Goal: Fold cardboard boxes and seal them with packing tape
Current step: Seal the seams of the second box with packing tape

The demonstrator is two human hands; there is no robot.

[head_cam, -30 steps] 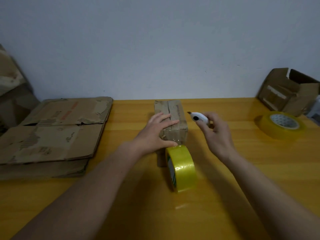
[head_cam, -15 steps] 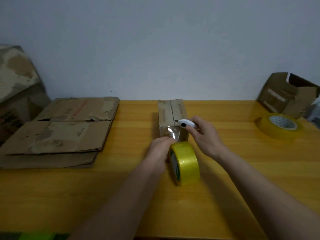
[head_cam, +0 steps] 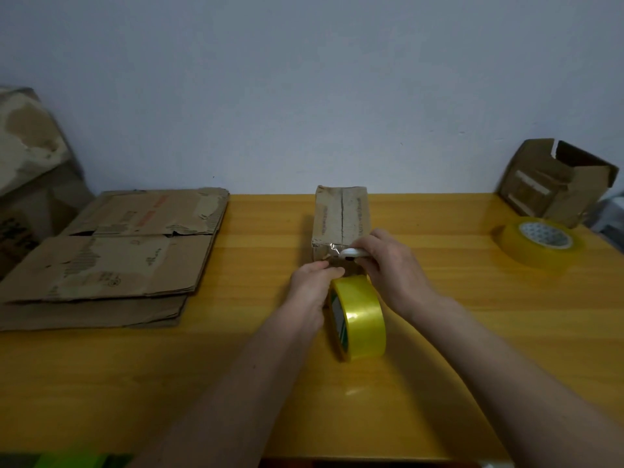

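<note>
A yellow wooden surface [head_cam: 439, 383] against a pale wall. On it lie flattened cardboard sheets [head_cam: 111, 261] at left, a small closed box [head_cam: 341, 214] mid-back, and an upright tape roll [head_cam: 359, 317] just before it. At right sit a flat tape roll [head_cam: 540, 243] and an open box [head_cam: 553, 184].

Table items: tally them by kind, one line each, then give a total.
Yellow tape rolls: 2, one standing on edge, one lying flat
Folded cardboard boxes: 2, one being taped, one open at the far right
Flattened cardboard stack: 1
White cutter: 1
Total: 6
</note>
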